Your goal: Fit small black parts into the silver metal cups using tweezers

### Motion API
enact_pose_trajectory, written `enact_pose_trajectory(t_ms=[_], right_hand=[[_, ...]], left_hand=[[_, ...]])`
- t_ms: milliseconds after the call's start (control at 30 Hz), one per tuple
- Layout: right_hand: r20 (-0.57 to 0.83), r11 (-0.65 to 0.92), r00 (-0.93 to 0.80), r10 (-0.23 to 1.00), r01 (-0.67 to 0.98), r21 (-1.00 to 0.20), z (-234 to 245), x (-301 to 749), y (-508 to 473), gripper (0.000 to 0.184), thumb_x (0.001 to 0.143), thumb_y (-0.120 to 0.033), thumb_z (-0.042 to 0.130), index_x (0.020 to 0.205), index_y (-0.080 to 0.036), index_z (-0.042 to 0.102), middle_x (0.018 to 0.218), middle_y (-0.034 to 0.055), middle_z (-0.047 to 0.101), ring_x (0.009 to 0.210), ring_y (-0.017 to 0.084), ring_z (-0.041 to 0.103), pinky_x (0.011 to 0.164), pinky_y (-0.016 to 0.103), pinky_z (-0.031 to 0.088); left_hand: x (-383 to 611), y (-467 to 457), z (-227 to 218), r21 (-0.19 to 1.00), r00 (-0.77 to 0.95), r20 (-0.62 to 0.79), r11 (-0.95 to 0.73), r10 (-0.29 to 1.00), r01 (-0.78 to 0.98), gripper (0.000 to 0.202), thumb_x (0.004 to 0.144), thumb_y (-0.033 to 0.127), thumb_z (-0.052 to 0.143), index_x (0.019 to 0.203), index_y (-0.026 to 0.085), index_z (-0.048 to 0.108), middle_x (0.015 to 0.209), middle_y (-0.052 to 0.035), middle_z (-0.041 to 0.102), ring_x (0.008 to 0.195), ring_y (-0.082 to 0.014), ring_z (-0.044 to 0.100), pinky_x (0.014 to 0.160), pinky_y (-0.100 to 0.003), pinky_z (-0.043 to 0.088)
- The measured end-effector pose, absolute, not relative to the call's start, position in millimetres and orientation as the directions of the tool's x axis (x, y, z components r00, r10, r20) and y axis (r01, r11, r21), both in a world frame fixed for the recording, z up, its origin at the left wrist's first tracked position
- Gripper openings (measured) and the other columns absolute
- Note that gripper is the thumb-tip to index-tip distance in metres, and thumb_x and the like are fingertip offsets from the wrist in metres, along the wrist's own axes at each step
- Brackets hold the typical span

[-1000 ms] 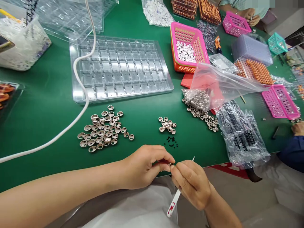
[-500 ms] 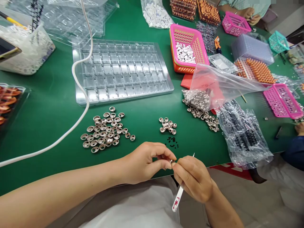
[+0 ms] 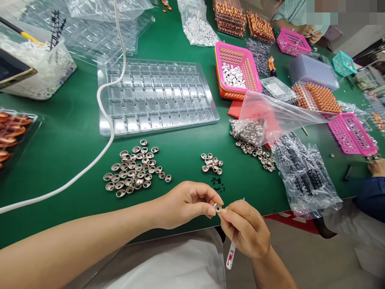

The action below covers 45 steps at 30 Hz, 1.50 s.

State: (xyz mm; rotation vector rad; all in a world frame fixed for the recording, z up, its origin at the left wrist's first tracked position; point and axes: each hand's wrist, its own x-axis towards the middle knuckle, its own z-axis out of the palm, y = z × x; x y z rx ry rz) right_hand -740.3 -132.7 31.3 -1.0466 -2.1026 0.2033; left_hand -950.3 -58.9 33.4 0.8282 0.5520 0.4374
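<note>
Between thumb and fingertips, my left hand (image 3: 191,204) pinches a small round silver metal cap (image 3: 217,207), its hollow side turned up towards me. My right hand (image 3: 248,228) has its fingertips against the cap's right edge and keeps white tweezers (image 3: 231,255) tucked in the palm, handle end sticking out below. Just beyond my hands lie tiny black pieces (image 3: 218,184) and a small cluster of metal caps (image 3: 211,163). A larger pile of similar metal caps (image 3: 131,173) spreads to the left.
A clear compartment tray (image 3: 159,120) lies behind, crossed by a white cable (image 3: 102,106). To the right are a pink basket (image 3: 222,52) of white pieces, a bag of metal caps (image 3: 248,130) and bagged black parts (image 3: 306,172). A co-worker's hand (image 3: 375,166) rests at far right.
The cap between my fingers has turned so that its round opening shows. The tweezers in my right hand have swung slightly, their tip now mostly hidden. The view has shifted a little.
</note>
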Motion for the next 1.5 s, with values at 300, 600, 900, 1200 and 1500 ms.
enact_pose_trajectory(t_ms=[300,600,900,1200,1500], right_hand=[[0.58,0.654,-0.357,0.732,0.606,-0.453,31,-741,-135,0.03,0.089,-0.001,0.061,0.117,-0.014,0.063,0.088,0.0048,0.069,0.074,0.012,0.064,0.063,0.025,0.057],[0.527,0.762,-0.559,0.64,0.549,-0.343,26,-724,-140,0.034,0.092,-0.006,0.056,0.124,-0.009,0.064,0.098,0.0106,0.069,0.077,0.017,0.064,0.06,0.032,0.053],[0.442,0.807,-0.676,0.59,0.498,-0.317,54,-730,-130,0.034,0.094,-0.006,0.042,0.12,-0.001,0.063,0.102,0.0165,0.068,0.073,0.019,0.059,0.054,0.035,0.046],[0.473,0.81,-0.658,0.587,0.491,-0.321,52,-733,-132,0.036,0.092,-0.005,0.042,0.121,-0.002,0.064,0.101,0.0151,0.068,0.078,0.021,0.061,0.056,0.035,0.05],[0.427,0.79,-0.665,0.613,0.505,-0.347,51,-734,-131,0.037,0.091,-0.005,0.043,0.125,-0.005,0.06,0.093,0.0126,0.067,0.07,0.018,0.055,0.051,0.034,0.045]], left_hand=[[-950,-61,32,0.775,0.786,-0.285,0.615,0.548,-0.148,0.011,0.082,0.014,0.072,0.093,0.012,0.072,0.084,-0.0005,0.069,0.074,-0.0095,0.063,0.077,-0.024,0.055],[-952,-61,34,0.94,0.78,-0.181,0.338,0.6,-0.042,0.013,0.088,0.017,0.065,0.097,0.012,0.073,0.088,-0.0048,0.071,0.075,-0.0124,0.066,0.073,-0.023,0.056],[-955,-65,33,0.999,0.767,0.038,-0.053,0.64,-0.005,0.018,0.093,0.018,0.06,0.102,0.01,0.075,0.088,-0.0091,0.073,0.078,-0.0155,0.068,0.073,-0.023,0.054],[-953,-69,39,0.997,0.747,0.057,-0.078,0.662,-0.007,0.018,0.092,0.011,0.058,0.098,0.008,0.075,0.084,-0.0094,0.073,0.076,-0.0144,0.067,0.071,-0.02,0.054],[-953,-69,38,0.994,0.736,0.078,-0.113,0.673,-0.002,0.018,0.091,0.011,0.057,0.096,0.009,0.075,0.083,-0.0083,0.071,0.074,-0.0138,0.066,0.069,-0.02,0.053]])
